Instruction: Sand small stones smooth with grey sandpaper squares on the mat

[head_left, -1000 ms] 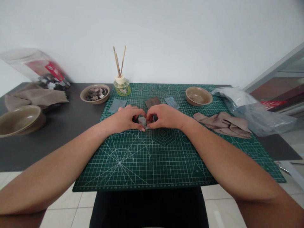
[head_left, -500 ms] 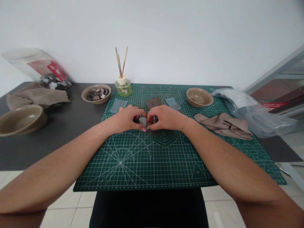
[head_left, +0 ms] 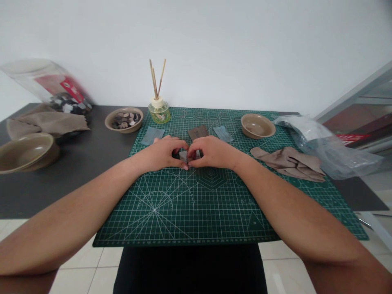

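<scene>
A small, flat grey piece of sheet material point(head_left: 183, 156) is lying between the two hands, at or just above the green gridded cutting mat point(head_left: 177, 220). The left hand point(head_left: 163, 153) is curving its fingers around the piece's left side, thumb and forefinger standing apart. The right hand point(head_left: 214, 152) is bending its fingers down over the piece's right part, thumb and forefinger tips close together; whether either hand is gripping it, I cannot tell. Beyond the hands, a square brown sheet point(head_left: 197, 132) is lying between two pale blue rectangular sheets point(head_left: 152, 135). A round tan bowl point(head_left: 261, 123) is resting on the mat's far right part, near a crumpled brown cloth point(head_left: 289, 161).
</scene>
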A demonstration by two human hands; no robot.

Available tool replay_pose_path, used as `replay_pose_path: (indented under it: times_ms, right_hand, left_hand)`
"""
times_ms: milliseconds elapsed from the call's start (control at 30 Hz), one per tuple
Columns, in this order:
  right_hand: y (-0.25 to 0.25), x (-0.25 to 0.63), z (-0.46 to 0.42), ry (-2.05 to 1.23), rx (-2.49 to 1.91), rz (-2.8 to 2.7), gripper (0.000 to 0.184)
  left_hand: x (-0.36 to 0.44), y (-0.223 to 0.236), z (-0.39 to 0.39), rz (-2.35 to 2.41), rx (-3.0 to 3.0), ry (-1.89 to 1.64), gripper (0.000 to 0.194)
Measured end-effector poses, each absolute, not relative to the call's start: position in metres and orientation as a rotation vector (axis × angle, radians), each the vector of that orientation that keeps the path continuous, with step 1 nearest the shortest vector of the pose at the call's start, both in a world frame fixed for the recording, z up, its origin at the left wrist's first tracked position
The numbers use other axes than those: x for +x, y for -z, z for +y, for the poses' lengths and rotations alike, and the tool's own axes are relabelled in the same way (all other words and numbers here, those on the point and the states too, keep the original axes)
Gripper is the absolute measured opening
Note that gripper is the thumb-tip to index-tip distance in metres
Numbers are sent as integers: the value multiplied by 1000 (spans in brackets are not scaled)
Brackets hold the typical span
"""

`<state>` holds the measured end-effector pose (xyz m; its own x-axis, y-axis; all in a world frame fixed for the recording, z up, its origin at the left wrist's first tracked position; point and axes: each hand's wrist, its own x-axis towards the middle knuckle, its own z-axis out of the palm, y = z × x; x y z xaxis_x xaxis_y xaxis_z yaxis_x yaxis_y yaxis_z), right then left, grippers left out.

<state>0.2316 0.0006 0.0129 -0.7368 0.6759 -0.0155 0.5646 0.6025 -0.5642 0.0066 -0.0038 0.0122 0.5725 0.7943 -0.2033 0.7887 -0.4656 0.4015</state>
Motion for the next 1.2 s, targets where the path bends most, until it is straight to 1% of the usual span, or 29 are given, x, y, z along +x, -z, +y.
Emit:
replay_pose_path:
  times_ms: [133,267,400,567,700,933,1100,1200]
  right_hand:
    - [-12,236,2,-848,-1077,-2615,13]
    - [-11,233,3,-763,-1113,-2607,13]
    - [-11,228,1,-718,-1081,-2623,11]
    - [-13,228,-2,-765,-1009,-2655,10]
    - [-15,234,-1,-809,-1035,-2665,8]
    - [-17,232,-1,-688,-1136,-2671,13]
    - [-13,227,-2,-673,-1051,-2674,14]
    - [-13,229,-2,-713,-983,-2682,11]
  left_hand:
    - [6,-13,-4,1267,2349,-8,46]
    - [7,-14,-5,1278,2341,-4,49]
    - [7,-14,-5,1289,2344,1,47]
    - [5,-13,-4,1260,2353,-24,46]
    - [6,-12,-3,1257,2342,-31,47]
    - [7,-15,-5,1273,2336,-12,46]
    - [7,-15,-5,1284,2349,-7,45]
    - [7,-14,-5,1280,2345,-14,46]
